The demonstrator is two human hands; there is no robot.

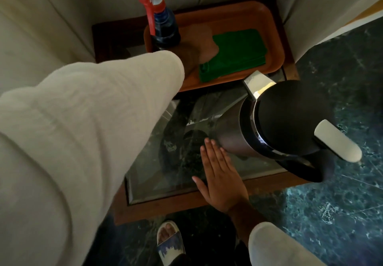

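Fingers (213, 155) straight and pressed together, that's the right hand (221, 180), laid out flat and released, gripping nothing. Its fingertips sit right up against the lower wall of the kettle (234, 135), on the near left side, and the picture won't settle whether they're truly touching the metal or just beside it. The palm hovers over the near edge of the glass table top (182, 174) that the kettle stands on.

The kettle itself is upright, black lid shut, pale handle tab pointing to the right and the shiny spout pointing away from the camera.

Beyond the kettle, on the far side of its spout, the orange tray (276, 37) lies on the same table, its near right corner just beside the spout. On it, closest to the kettle, the folded green cloth (238, 54) lies flat. And there's the left hand (204, 43), arm in a pale sleeve stretched out past the kettle's left side, down on the far left part of that cloth. It's a blur. Whether those fingers are clenched on the fabric or merely resting on it, I cannot tell.

Farther left of the kettle, well apart from it, the spray bottle (163, 29) stands upright on the tray's far left corner, with a red trigger and blue liquid.

Near side of the kettle, down at floor level, a sandalled foot (167, 238) stands on the green marble floor (342, 203).
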